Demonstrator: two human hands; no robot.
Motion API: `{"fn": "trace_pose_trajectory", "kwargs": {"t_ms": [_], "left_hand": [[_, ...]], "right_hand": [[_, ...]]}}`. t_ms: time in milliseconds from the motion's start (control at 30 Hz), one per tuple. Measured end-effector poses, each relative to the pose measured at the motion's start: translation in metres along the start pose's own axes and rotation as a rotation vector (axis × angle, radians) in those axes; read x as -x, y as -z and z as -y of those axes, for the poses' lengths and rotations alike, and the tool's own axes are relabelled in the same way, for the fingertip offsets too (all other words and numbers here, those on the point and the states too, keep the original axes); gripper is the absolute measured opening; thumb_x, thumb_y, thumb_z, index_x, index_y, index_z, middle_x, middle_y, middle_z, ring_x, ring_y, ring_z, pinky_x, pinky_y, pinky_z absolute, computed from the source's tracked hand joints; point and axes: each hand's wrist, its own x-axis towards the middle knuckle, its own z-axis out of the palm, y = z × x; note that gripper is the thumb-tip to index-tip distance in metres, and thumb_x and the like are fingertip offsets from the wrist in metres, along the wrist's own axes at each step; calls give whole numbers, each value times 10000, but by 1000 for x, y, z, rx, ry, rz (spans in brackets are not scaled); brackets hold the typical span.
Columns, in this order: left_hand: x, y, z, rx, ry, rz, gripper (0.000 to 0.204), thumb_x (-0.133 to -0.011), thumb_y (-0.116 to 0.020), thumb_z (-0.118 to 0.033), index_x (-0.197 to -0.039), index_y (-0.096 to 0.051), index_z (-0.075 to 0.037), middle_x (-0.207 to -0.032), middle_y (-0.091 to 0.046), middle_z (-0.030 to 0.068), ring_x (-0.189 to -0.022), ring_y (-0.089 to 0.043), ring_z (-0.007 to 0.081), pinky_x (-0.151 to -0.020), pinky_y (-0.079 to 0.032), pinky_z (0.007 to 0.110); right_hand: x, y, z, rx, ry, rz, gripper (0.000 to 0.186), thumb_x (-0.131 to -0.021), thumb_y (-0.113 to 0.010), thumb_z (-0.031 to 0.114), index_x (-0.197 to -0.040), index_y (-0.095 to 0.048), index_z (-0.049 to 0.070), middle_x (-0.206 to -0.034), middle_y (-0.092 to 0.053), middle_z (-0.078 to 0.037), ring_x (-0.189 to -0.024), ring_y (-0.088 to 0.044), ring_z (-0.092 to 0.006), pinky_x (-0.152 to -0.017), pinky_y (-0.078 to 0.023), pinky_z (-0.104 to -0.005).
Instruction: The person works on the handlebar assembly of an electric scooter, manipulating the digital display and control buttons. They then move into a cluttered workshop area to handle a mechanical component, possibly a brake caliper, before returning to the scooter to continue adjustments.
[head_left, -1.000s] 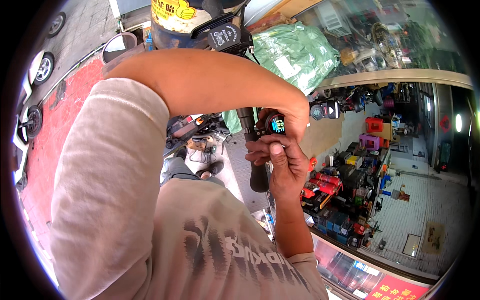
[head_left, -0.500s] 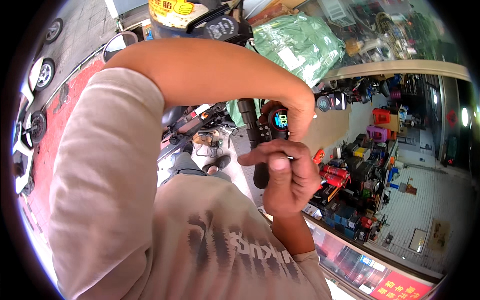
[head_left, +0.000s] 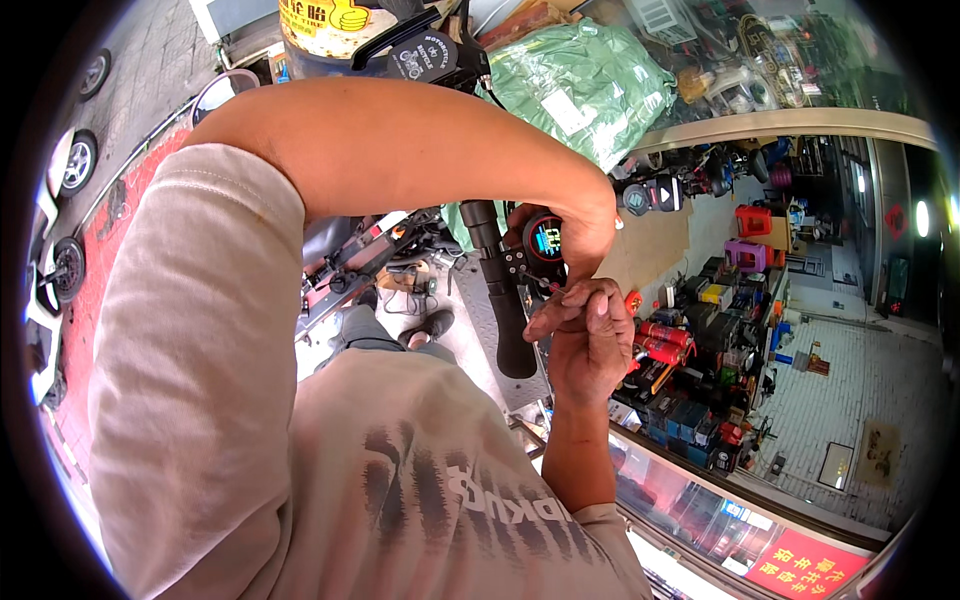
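A black handlebar with a dark grip runs below my arms. On it sits a round display with lit coloured digits. My left hand reaches in from above and curls around the display, its fingers partly hidden behind it. Just below, close to the grip, my right hand is raised with thumb and fingers pinched together. Whatever is between those fingertips is too small or hidden to name. A thin reddish bit shows between the fingertips and the display.
A green plastic-wrapped package lies beyond my left forearm, beside a black lever assembly. To the right, a shop interior holds red cylinders, boxes and stools. A red sign is at lower right. Parked vehicles stand at the left.
My right hand has moved back from the handlebar and turned, uncovering more of the grip. The left hand stays at the display. The whole view has shifted slightly.
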Motion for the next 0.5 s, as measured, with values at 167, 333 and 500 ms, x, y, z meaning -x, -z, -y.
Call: {"fn": "trace_pose_trajectory", "kwargs": {"t_ms": [167, 333, 500], "left_hand": [[-2, 0, 1, -55, -8, -9, 475, -993, -637, -439, -1213, -684, -20, -1091, -711, 181, -716, -755, 296, -638, -640, 431], [-3, -4, 0, -88, -4, -25, 472, -978, -656, -427, -1212, -686, -18, -1078, -710, 184, -724, -756, 294, -641, -636, 436], [-5, -7, -3, -98, -4, -25, 431, -957, -666, -396, -1168, -702, -21, -1049, -716, 178, -733, -753, 291, -653, -632, 440]], "right_hand": [[-2, -5, 4, 109, 15, -23, 317, -1100, -513, 264, -1013, -581, -33, -775, -662, -152, -608, -677, -258, -598, -592, -377], [-7, -18, 20, 637, -1, 213, 268, -1091, -548, 220, -980, -648, -3, -753, -698, -100, -630, -677, -189, -638, -548, -327], [-12, -32, 26, 821, -93, 312, 275, -1089, -537, 186, -946, -692, 10, -713, -686, -69, -646, -664, -155, -637, -529, -308]]}}
